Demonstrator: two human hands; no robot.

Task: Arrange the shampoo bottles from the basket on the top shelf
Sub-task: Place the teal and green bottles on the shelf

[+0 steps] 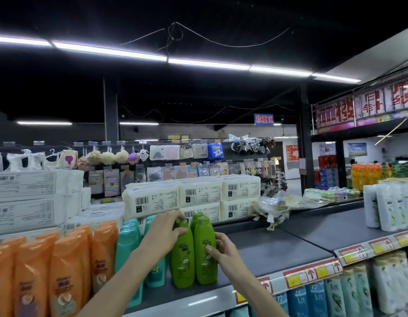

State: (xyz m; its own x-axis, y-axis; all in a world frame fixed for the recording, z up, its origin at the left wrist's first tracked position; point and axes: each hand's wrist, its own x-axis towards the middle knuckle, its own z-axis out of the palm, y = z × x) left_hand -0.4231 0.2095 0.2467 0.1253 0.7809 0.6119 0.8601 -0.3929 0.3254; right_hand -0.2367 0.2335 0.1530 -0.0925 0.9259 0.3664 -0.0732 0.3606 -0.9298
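Observation:
Two green shampoo bottles stand upright side by side at the front of the grey top shelf (278, 250), with more green ones behind them. My left hand (163, 234) grips the top of the left green bottle (183, 259), fingers curled over its cap. My right hand (223, 250) holds the right green bottle (204, 239) at its middle, thumb across the label. Both bottles rest on the shelf. The basket is out of view.
Teal bottles (127, 245) and orange bottles (68, 266) fill the shelf to the left. White packs (198, 193) are stacked behind. White bottles (390, 204) stand at the far right, a crumpled plastic bag (276, 204) lies at the back, and bare grey shelf lies between.

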